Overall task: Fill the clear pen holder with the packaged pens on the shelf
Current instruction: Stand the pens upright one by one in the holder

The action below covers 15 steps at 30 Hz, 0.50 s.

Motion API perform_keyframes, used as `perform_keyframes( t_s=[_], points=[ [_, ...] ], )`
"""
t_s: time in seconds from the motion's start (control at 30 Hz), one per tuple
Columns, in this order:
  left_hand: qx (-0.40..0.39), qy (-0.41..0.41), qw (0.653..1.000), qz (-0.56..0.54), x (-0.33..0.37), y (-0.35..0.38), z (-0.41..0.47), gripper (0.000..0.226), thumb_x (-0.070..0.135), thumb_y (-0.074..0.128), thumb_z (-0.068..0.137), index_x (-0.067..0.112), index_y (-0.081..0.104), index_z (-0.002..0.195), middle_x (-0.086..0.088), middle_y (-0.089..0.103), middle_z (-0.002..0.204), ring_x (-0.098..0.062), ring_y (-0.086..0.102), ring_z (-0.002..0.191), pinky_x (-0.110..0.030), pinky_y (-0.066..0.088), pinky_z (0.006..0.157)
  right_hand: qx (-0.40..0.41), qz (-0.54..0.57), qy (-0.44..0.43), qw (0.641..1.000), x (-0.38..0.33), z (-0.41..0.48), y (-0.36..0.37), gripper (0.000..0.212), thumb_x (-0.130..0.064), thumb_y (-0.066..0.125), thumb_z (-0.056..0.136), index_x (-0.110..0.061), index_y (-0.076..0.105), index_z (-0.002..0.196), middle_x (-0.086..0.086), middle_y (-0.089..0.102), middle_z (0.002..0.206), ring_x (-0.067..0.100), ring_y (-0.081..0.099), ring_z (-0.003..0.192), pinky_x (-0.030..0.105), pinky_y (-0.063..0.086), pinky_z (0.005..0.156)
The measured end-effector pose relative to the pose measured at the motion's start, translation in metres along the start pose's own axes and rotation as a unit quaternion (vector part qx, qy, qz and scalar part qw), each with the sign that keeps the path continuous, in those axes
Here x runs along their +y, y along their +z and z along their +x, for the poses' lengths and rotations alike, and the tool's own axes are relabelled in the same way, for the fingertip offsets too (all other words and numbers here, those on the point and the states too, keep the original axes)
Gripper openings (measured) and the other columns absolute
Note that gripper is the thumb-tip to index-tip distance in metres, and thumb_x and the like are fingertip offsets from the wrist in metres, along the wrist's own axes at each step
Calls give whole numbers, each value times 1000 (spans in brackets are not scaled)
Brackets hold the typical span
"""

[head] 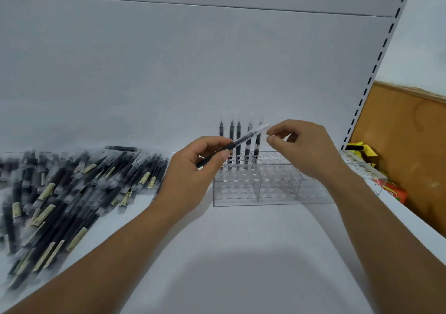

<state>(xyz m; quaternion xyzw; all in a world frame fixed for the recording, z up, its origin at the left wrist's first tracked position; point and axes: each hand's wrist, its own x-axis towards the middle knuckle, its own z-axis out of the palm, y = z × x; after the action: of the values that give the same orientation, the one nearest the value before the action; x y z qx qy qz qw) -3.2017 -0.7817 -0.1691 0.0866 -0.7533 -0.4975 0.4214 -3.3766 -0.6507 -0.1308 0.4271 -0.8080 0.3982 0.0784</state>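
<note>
Black slim pen [241, 140], gripped in the left hand [190, 169], slants over the clear acrylic pen holder [277, 193]; the right hand [304, 149] curls at its clear tip (whether it grasps is unclear). Five upright black pens [231, 130] fill the holder's back-left holes; a heap of packaged black pens [60, 188] lies left on the white shelf [241, 241].

Fingers [213, 143] of the left hand [193, 169] pinch a black pen [241, 141], its clear cap slanting up to just beside the right hand [306, 149]'s curled fingers. Whether those touch it is unclear. Below the fingers stands the clear pen holder [265, 194] with five upright pens [231, 130]; packaged pens [72, 181] lie leftward.
</note>
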Motion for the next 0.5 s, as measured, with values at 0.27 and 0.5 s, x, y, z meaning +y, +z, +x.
perform_keyframes(
  t_s=[0.27,0.5],
  points=[
    [-2,12,1000,-1,1,2,0,27,10,68,88,37,70,96,8,73,90,-20,66,81,-41,54,81,-144,281,-2,949,-32,-18,7,11,-21,72,86,-19,75,96,-7,67,74,8,53,61,19,44,57],
    [-40,17,993,112,-3,-2,-3,29,39,65,89,42,61,117,19,67,108,0,60,105,-20,47,90,-88,423,39,901,-38,-16,7,6,-18,61,94,-15,65,91,0,76,91,9,68,73,19,51,59]
  ],
)
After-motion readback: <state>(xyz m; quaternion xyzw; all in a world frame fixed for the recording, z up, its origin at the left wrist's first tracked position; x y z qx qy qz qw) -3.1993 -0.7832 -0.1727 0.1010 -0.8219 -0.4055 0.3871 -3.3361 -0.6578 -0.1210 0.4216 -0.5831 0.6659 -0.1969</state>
